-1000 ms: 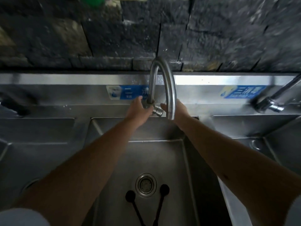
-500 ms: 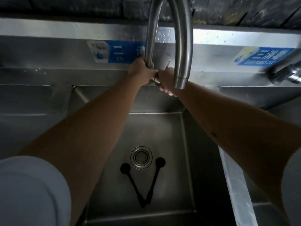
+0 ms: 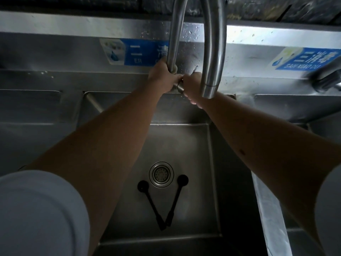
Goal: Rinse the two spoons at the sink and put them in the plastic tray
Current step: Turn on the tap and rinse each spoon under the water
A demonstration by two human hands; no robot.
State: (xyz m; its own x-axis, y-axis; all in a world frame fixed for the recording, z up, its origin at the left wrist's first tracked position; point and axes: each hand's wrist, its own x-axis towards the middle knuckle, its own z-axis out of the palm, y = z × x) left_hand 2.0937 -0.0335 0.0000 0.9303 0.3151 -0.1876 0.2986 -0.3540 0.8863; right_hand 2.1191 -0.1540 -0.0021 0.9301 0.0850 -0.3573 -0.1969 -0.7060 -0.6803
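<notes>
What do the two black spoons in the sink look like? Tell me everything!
The two spoons are black all over, with small round bowls and thin straight handles. They lie flat on the steel sink floor in a V: bowls apart on either side of the drain, handle ends crossing nearest the camera. No hand touches them, and no water is falling on them.

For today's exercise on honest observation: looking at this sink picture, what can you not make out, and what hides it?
Head view:
- Faucet: its arch is cut off by the top edge.
- Tap valve: hidden under the left hand and right hand.
- Second tap: blurred, at the right edge.
- Plastic tray: not in view.
- Two spoons: too dark to tell whether dirty.
- Water flow: none discernible.
</notes>
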